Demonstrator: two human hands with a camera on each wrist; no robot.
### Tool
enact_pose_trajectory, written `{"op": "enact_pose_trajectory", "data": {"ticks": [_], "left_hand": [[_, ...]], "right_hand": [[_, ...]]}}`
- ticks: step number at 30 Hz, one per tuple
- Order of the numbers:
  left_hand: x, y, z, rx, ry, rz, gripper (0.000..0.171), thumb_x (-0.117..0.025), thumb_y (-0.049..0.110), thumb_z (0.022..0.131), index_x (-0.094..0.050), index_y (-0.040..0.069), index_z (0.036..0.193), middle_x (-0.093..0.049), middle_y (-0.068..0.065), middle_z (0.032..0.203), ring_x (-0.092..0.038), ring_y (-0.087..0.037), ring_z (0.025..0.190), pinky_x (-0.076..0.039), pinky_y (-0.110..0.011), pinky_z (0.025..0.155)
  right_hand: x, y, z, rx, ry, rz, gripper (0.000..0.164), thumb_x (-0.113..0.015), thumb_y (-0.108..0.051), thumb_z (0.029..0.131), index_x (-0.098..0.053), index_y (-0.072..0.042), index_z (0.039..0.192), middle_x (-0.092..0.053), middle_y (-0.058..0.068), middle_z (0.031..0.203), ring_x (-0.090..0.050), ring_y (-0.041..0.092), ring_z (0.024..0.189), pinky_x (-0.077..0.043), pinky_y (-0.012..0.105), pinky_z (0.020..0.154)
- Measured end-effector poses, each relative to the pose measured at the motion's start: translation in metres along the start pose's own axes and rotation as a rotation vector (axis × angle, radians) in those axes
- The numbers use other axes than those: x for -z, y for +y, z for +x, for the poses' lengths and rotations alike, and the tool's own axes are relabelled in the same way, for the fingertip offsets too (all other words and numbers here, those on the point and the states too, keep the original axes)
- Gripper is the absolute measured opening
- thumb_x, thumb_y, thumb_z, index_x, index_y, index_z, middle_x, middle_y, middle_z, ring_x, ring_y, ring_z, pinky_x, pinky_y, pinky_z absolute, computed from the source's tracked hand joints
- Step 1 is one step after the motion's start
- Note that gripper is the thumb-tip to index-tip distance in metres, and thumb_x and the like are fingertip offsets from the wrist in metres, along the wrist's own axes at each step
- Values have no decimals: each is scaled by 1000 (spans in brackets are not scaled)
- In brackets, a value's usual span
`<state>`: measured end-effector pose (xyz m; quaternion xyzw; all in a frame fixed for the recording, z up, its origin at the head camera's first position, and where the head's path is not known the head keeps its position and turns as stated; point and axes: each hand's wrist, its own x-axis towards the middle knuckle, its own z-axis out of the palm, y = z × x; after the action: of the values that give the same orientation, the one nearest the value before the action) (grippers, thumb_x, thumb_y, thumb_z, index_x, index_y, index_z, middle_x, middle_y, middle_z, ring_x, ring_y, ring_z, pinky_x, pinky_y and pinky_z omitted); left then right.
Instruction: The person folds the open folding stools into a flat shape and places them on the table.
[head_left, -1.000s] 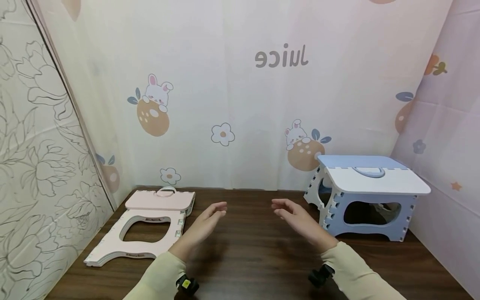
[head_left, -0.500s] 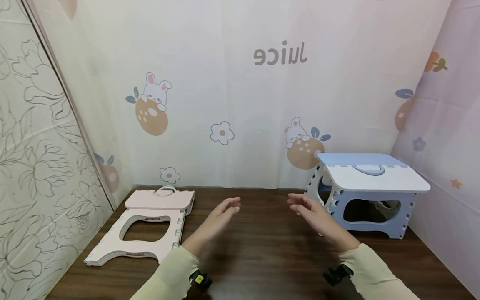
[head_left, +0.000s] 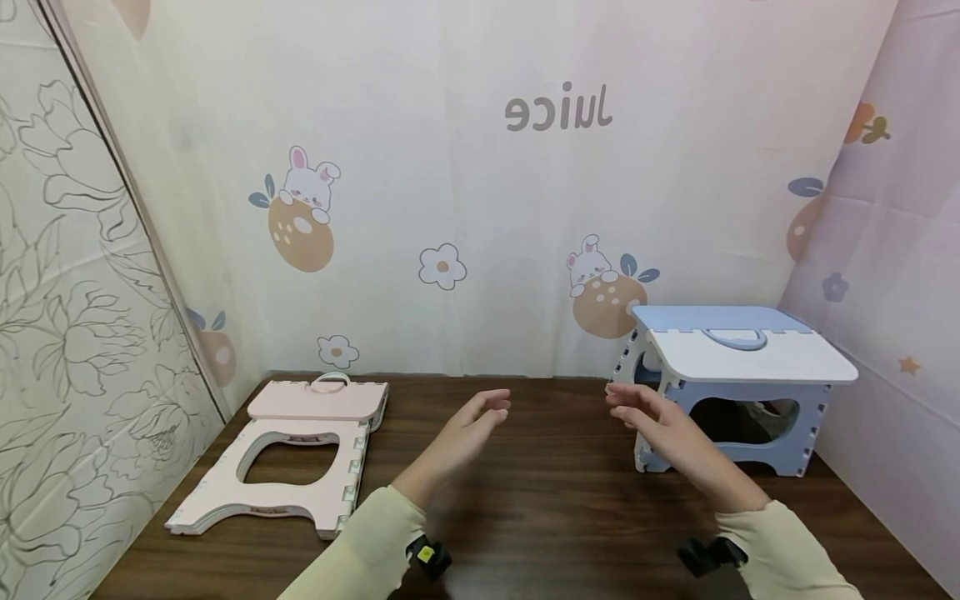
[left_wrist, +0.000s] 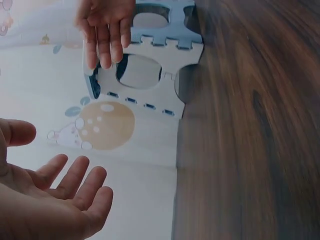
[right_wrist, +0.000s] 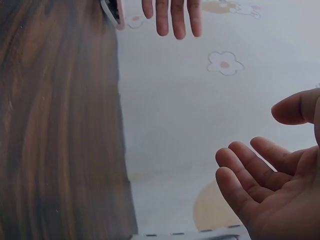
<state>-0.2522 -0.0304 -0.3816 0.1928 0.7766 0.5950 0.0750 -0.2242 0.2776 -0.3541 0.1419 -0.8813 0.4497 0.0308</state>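
Observation:
In the head view my left hand (head_left: 461, 437) hovers over the middle of the table, fingers relaxed and holding nothing. Facing it, my right hand (head_left: 671, 433) is held palm inward, also with nothing in it. The right hand overlaps the near left leg of a blue and white folding stool (head_left: 750, 358), which stands unfolded at the right. To the left lies a pink folding stool (head_left: 315, 400), folded flat, its handle toward the back. Both wrist views show loosely bent fingers (left_wrist: 75, 187) with gaps between them and the thumb.
The dark wooden table (head_left: 540, 517) runs back to a printed curtain (head_left: 450, 167) with rabbits and flowers. Curtains also close off the left and right sides. A small black wrist camera (head_left: 429, 557) sits under each sleeve.
Both hands have moved to the right across the table, the right one coming in front of the blue and white stool. Both stools have stayed in place.

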Motion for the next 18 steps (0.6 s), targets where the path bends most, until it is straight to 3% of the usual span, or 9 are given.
{"op": "enact_pose_trajectory", "data": {"ticks": [3, 7, 14, 18], "left_hand": [[-7, 3, 2, 4, -11, -15, 40, -46, 32, 106, -50, 19, 144, -55, -3, 139, -47, -29, 132, -38, -56, 105], [-15, 6, 5, 8, -28, -30, 40, -46, 33, 106, -51, 21, 144, -55, 0, 139, -46, -27, 133, -38, -55, 106], [-27, 13, 9, -4, -19, -45, 38, -48, 32, 106, -53, 21, 142, -57, 0, 136, -49, -25, 129, -39, -55, 105], [-35, 16, 11, -1, -17, -52, 37, -49, 33, 105, -55, 22, 140, -58, 1, 134, -50, -25, 128, -39, -54, 104]], "right_hand": [[7, 2, -4, -5, 15, -16, 50, -47, -29, 108, -41, -2, 150, -54, 20, 139, -55, 32, 124, -48, 24, 94], [18, 3, -10, -12, 35, -34, 50, -48, -31, 108, -43, -2, 148, -55, 21, 139, -55, 30, 124, -47, 20, 90], [38, 6, -21, 10, 55, -37, 49, -47, -28, 109, -42, 3, 147, -54, 24, 137, -54, -7, 109, -48, 18, 87], [48, 10, -27, 27, 49, -29, 48, -45, -24, 109, -40, 5, 147, -52, 27, 139, -53, -10, 108, -46, 13, 86]]}}
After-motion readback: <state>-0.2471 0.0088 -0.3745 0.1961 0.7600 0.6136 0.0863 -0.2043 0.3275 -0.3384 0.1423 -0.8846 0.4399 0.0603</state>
